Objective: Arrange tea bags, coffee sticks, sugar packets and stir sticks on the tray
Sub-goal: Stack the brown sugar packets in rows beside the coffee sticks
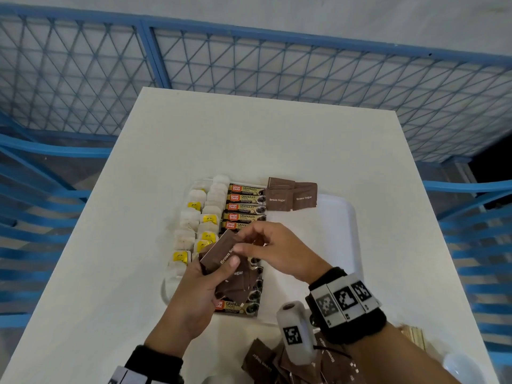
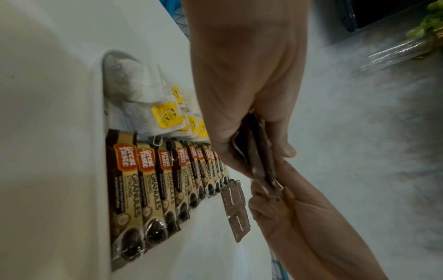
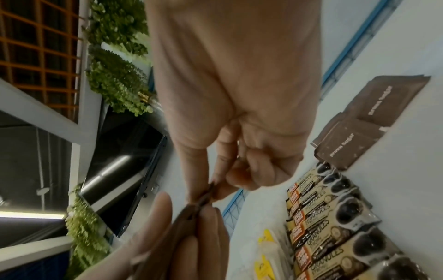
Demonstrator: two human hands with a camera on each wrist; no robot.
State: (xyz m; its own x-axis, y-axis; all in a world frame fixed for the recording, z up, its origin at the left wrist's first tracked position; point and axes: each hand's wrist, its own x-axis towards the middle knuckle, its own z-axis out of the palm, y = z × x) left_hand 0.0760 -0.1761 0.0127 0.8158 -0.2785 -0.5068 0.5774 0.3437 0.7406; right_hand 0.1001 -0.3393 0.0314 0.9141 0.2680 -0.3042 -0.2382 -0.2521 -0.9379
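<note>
My left hand [image 1: 210, 275] grips a small stack of brown sugar packets [image 1: 221, 254] above the near end of the white tray [image 1: 340, 214]. My right hand [image 1: 257, 239] pinches the top packet's far edge [image 3: 207, 196] between thumb and forefinger. On the tray lie two columns of tea bags [image 1: 198, 217] with yellow tags at the left, then a column of coffee sticks [image 1: 245, 206], and a few brown sugar packets [image 1: 291, 196] at the far middle. The left wrist view shows the held packets [image 2: 260, 163] edge-on between both hands.
A loose pile of brown sugar packets [image 1: 266, 361] lies on the white table [image 1: 263, 139] near its front edge. Wooden stir sticks [image 1: 412, 335] lie at the front right, beside a white dish [image 1: 460, 367]. Blue mesh fencing [image 1: 249, 67] surrounds the table.
</note>
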